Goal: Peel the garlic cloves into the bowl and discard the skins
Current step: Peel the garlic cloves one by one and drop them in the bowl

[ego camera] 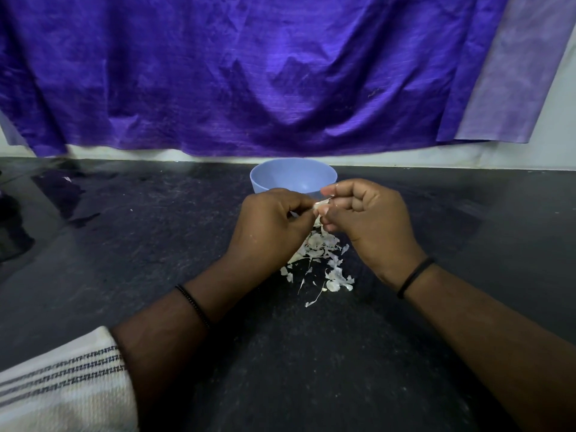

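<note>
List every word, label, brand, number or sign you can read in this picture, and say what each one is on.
None: no readable text shows anywhere.
Blue bowl: plain, no label or mark.
Purple cloth: plain weave, no print.
Striped sleeve: only a woven pattern of dark lines, not letters.
Black wristbands: plain.
Counter, garlic skins: no writing.

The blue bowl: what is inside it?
The visible inner wall of the blue bowl shows nothing inside. Both hands, left hand and right hand, cover its front, so the bottom is hidden.
</note>
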